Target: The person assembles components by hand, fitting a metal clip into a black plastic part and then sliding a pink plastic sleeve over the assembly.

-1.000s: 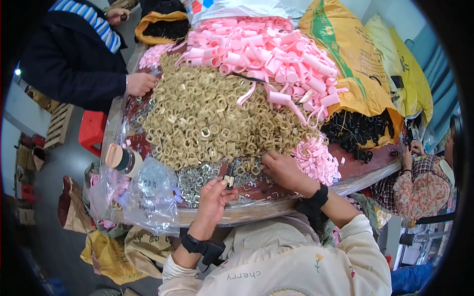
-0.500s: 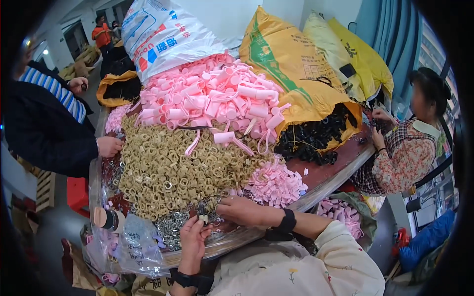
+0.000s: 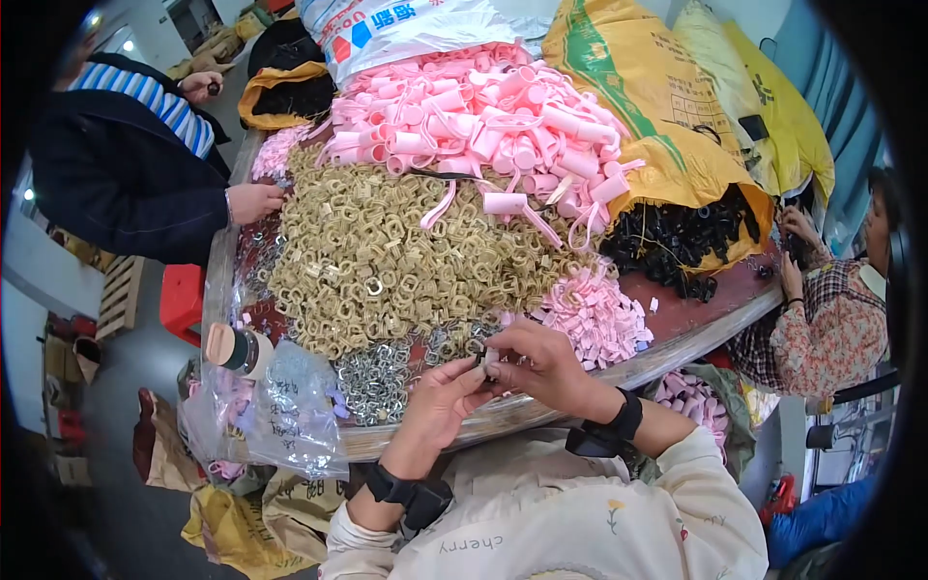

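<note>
My left hand pinches a small black part just above the table's near edge. Against it my right hand is closed, thumb and forefinger pressed on a small pale piece; fingers hide most of both. Beneath and left of my hands lie loose silver metal rings. A wide heap of tan, ring-shaped buckles spreads behind them. Beside my right hand is a pile of short pink strips.
Pink tubes with straps spill from a white sack. Black parts fill an orange sack's mouth. At left stand a lidded jar, a plastic bag and a red stool. Co-workers stand left and sit right.
My right hand has left the heap's edge and met my left hand at the small black part. Both hands have shifted right in the picture, and the view has tilted downward.
</note>
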The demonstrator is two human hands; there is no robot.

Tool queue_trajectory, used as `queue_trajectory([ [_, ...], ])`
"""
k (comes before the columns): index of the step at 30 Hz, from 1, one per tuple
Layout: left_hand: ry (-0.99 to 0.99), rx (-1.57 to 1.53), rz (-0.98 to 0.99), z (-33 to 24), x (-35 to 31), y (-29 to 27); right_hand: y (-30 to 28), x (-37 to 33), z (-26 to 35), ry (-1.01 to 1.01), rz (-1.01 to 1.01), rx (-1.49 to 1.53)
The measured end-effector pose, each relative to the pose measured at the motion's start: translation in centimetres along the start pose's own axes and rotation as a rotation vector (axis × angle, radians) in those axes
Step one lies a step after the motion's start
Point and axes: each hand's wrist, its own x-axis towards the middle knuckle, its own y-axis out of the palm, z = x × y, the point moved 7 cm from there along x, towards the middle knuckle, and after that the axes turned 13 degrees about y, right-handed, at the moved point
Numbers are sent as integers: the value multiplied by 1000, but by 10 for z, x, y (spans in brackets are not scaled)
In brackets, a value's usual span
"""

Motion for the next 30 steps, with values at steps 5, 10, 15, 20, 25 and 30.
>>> queue_trajectory([
  [5, -41, -78, 5, 11, -1, 3, 2, -16, -1, -223, -166, -136],
  [10, -59, -17, 30, 15, -1, 8, -1, -24, 1, -334, -204, -242],
  [15, 32, 130, 36, 8, 14, 16, -26, -27, -11, -326, -216, -138],
  [20, 95, 245, 31, 8, 31, 10, -144, -18, -68, -113, -565, -401],
  [25, 113, 313, -36, 11, 39, -2, -302, -18, -168, 305, -894, -842],
  [30, 132, 350, -139, -4, 41, -11, -369, 20, -208, 612, -865, -1171],
])
